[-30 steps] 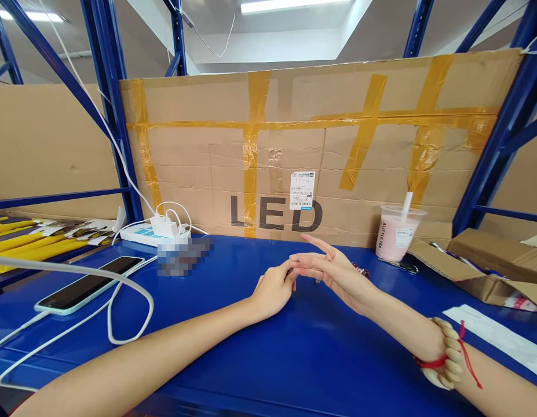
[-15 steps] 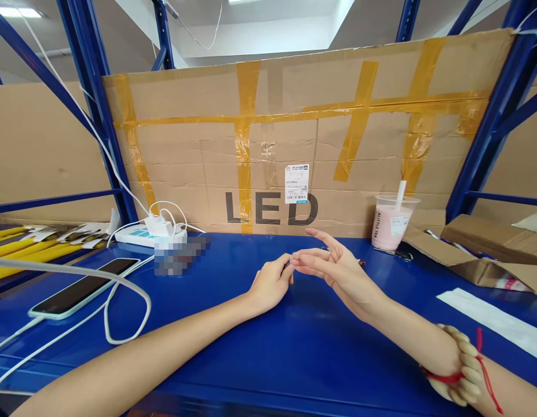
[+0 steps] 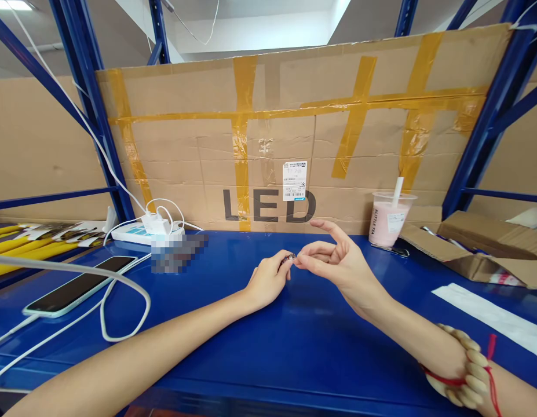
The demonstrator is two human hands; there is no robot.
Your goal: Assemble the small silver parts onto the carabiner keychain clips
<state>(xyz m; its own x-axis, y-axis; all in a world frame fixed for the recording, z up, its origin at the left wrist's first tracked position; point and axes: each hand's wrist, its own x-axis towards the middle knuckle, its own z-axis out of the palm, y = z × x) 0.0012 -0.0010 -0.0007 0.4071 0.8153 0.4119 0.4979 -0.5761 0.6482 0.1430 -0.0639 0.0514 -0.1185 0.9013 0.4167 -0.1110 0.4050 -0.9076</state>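
- From afar, I'm seeing the left hand [image 3: 266, 282] pinching a small dark item [image 3: 288, 258] over the table [image 3: 329, 359].
- The right hand [image 3: 349, 266] is meeting its near end with bunched fingertips; whether they're gripping, I'm not making out.
- I'm judging it light, stiff, perhaps slippery: edges are suiting a gentle pinch.

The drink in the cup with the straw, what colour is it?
The drink is pale pink, best seen in the head view.

"LED" — cardboard panel [image 3: 190, 174]; "ALITTLE TEA" — pink cup [image 3: 384, 225]; label [image 3: 294, 180] print too small.
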